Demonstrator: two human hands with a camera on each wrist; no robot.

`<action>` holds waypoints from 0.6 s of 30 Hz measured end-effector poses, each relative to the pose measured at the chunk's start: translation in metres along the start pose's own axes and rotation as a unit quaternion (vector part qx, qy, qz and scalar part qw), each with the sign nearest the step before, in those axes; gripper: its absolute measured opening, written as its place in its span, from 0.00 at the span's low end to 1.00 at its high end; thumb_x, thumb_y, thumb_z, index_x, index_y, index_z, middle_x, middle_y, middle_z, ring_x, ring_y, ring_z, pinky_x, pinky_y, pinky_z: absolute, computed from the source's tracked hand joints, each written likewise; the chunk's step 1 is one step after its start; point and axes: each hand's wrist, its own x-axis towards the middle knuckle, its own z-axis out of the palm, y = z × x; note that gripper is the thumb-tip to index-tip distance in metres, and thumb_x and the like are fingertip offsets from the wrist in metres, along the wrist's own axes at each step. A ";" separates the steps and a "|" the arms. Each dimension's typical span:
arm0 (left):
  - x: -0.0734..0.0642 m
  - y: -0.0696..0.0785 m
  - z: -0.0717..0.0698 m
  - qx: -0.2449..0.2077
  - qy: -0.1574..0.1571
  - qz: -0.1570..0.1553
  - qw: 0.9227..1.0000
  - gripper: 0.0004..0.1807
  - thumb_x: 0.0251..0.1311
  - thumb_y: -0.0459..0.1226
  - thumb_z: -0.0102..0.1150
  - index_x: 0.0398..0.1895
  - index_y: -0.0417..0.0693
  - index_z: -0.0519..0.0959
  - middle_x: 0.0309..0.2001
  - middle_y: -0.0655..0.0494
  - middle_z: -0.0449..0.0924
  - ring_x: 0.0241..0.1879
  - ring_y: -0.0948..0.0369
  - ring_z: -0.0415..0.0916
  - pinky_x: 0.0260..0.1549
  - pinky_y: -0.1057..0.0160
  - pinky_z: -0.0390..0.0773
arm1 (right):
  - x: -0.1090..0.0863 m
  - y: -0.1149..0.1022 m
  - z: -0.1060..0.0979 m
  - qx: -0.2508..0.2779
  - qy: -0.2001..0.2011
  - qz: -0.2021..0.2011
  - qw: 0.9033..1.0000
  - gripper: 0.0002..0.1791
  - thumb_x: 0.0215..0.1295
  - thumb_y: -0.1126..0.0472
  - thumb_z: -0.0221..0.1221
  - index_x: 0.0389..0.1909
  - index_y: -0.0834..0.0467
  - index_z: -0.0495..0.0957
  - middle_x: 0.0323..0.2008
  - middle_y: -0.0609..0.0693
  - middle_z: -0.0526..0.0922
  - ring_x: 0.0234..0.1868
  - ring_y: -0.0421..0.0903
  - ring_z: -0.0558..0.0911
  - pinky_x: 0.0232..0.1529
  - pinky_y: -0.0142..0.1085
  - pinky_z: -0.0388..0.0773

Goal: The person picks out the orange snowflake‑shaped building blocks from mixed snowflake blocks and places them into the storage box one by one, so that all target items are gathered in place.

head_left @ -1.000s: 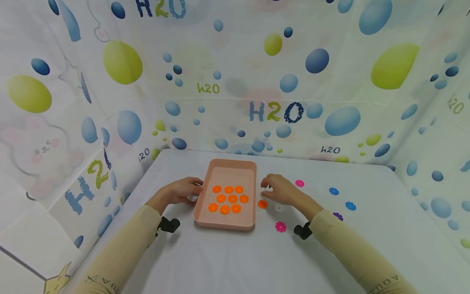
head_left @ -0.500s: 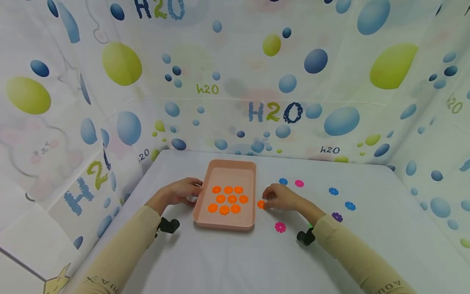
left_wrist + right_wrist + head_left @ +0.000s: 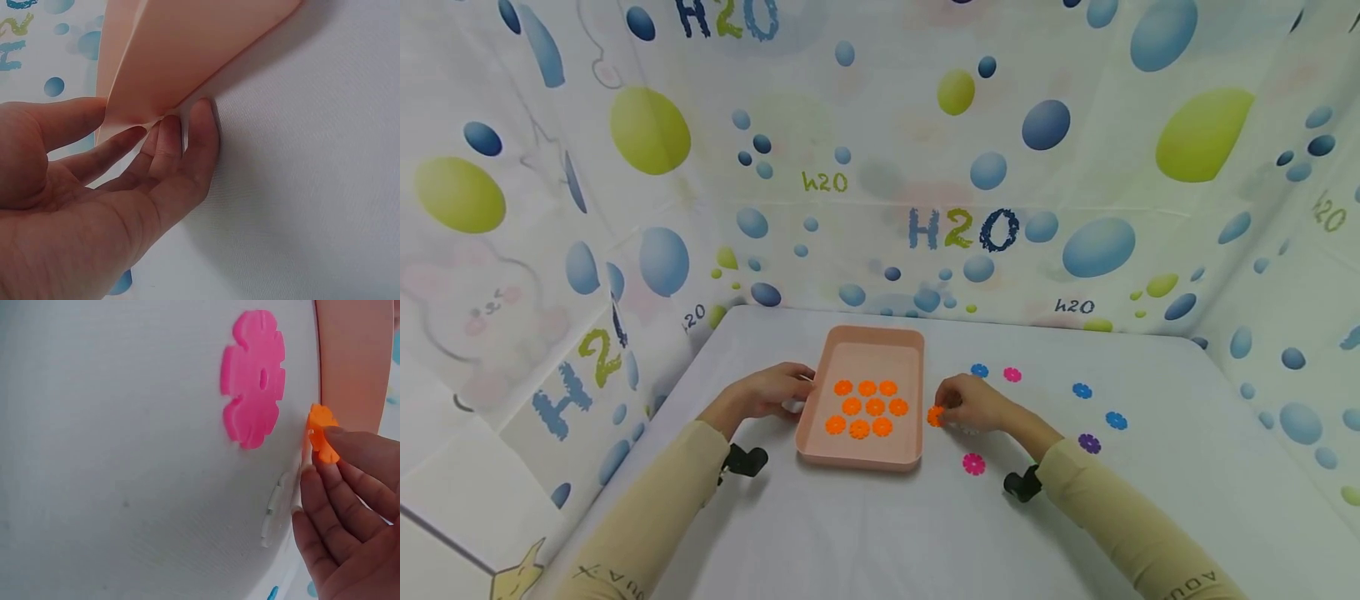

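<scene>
My right hand (image 3: 976,403) pinches an orange flower-shaped plastic piece (image 3: 322,432) between thumb and fingers, just right of the tray. In the right wrist view the piece is tilted up, overlapping the tray's outer wall. A white flower piece (image 3: 275,509) lies close by, mostly hidden by the hand in the head view. My left hand (image 3: 775,389) holds the left side of the shallow pink tray (image 3: 874,333), its thumb at the rim and fingertips at the lower edge. Several orange flower pieces (image 3: 875,407) lie in rows inside the tray.
Pink flower pieces (image 3: 973,464) lie in front of and behind my right hand. Blue pieces (image 3: 1116,420) and a purple one (image 3: 1089,443) are scattered farther right on the white table (image 3: 850,533). A patterned curtain (image 3: 880,167) stands behind the table and along its sides.
My right hand has shifted slightly toward me, leaving a blue piece visible behind it, and now holds the orange piece that lay beside the tray. The left hand and tray stay put.
</scene>
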 end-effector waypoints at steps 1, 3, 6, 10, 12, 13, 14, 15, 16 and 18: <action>0.000 0.000 0.000 0.001 0.000 0.000 1.000 0.28 0.74 0.34 0.52 0.73 0.34 0.60 0.64 0.38 0.67 0.59 0.45 0.65 0.61 0.40 0.75 | -0.001 -0.001 -0.001 0.001 -0.002 -0.003 1.000 0.04 0.66 0.66 0.66 0.40 0.59 0.83 0.33 0.46 0.83 0.36 0.45 0.79 0.43 0.37 0.82; 0.000 0.000 0.000 0.002 -0.001 0.002 1.000 0.28 0.74 0.34 0.52 0.73 0.34 0.60 0.65 0.38 0.66 0.59 0.45 0.65 0.61 0.40 0.75 | -0.002 -0.003 -0.004 0.002 -0.004 -0.010 1.000 0.03 0.67 0.67 0.64 0.40 0.61 0.83 0.33 0.47 0.84 0.35 0.45 0.80 0.42 0.37 0.82; 0.000 0.000 -0.001 0.000 -0.001 0.001 1.000 0.28 0.74 0.34 0.52 0.73 0.35 0.61 0.62 0.38 0.68 0.58 0.45 0.66 0.61 0.40 0.76 | -0.004 -0.008 -0.010 -0.007 -0.002 -0.023 1.000 0.04 0.68 0.67 0.63 0.40 0.61 0.84 0.33 0.47 0.85 0.35 0.44 0.80 0.42 0.37 0.82; -0.001 -0.001 -0.001 -0.002 -0.004 0.002 1.000 0.27 0.74 0.34 0.52 0.72 0.35 0.62 0.60 0.39 0.69 0.57 0.46 0.66 0.60 0.41 0.77 | -0.003 -0.018 -0.021 -0.013 0.018 -0.052 0.998 0.03 0.68 0.67 0.64 0.39 0.62 0.84 0.33 0.47 0.85 0.33 0.42 0.80 0.41 0.35 0.83; -0.001 -0.001 0.000 -0.006 -0.002 -0.001 1.000 0.27 0.73 0.33 0.53 0.72 0.35 0.62 0.61 0.39 0.68 0.57 0.46 0.66 0.60 0.42 0.77 | -0.002 -0.024 -0.026 -0.011 0.029 -0.073 0.997 0.03 0.68 0.68 0.64 0.39 0.63 0.84 0.32 0.49 0.86 0.32 0.44 0.82 0.40 0.35 0.83; 0.000 -0.001 0.000 -0.005 -0.001 -0.001 1.000 0.27 0.73 0.33 0.53 0.72 0.35 0.62 0.62 0.39 0.68 0.57 0.46 0.66 0.60 0.42 0.77 | 0.000 -0.027 -0.028 -0.010 0.033 -0.081 0.996 0.03 0.68 0.68 0.63 0.39 0.63 0.84 0.32 0.50 0.86 0.32 0.45 0.82 0.39 0.35 0.83; 0.000 -0.001 0.000 -0.006 0.000 -0.002 1.000 0.28 0.73 0.33 0.53 0.72 0.36 0.62 0.63 0.39 0.67 0.58 0.46 0.66 0.60 0.42 0.77 | 0.002 -0.031 -0.030 -0.008 0.036 -0.086 0.996 0.03 0.68 0.68 0.63 0.39 0.64 0.84 0.32 0.50 0.86 0.33 0.47 0.83 0.39 0.35 0.83; 0.000 -0.002 -0.001 -0.004 0.002 -0.002 1.000 0.28 0.73 0.33 0.54 0.72 0.36 0.62 0.64 0.38 0.67 0.58 0.46 0.66 0.60 0.42 0.77 | 0.004 -0.034 -0.032 -0.006 0.039 -0.089 0.995 0.03 0.68 0.68 0.63 0.39 0.64 0.84 0.33 0.51 0.86 0.33 0.48 0.83 0.39 0.35 0.84; 0.001 -0.002 -0.001 -0.003 0.005 -0.003 1.000 0.28 0.73 0.33 0.54 0.72 0.36 0.62 0.64 0.38 0.66 0.58 0.46 0.66 0.60 0.42 0.77 | 0.007 -0.037 -0.033 -0.004 0.041 -0.091 0.995 0.03 0.68 0.68 0.63 0.39 0.64 0.84 0.33 0.51 0.86 0.34 0.49 0.84 0.39 0.35 0.84; 0.001 -0.002 -0.002 -0.002 0.008 -0.004 1.000 0.28 0.72 0.34 0.55 0.72 0.36 0.63 0.65 0.38 0.66 0.58 0.45 0.66 0.59 0.42 0.78 | 0.014 -0.044 -0.035 -0.007 0.045 -0.087 0.995 0.03 0.68 0.68 0.63 0.40 0.64 0.84 0.34 0.51 0.86 0.35 0.50 0.84 0.40 0.35 0.84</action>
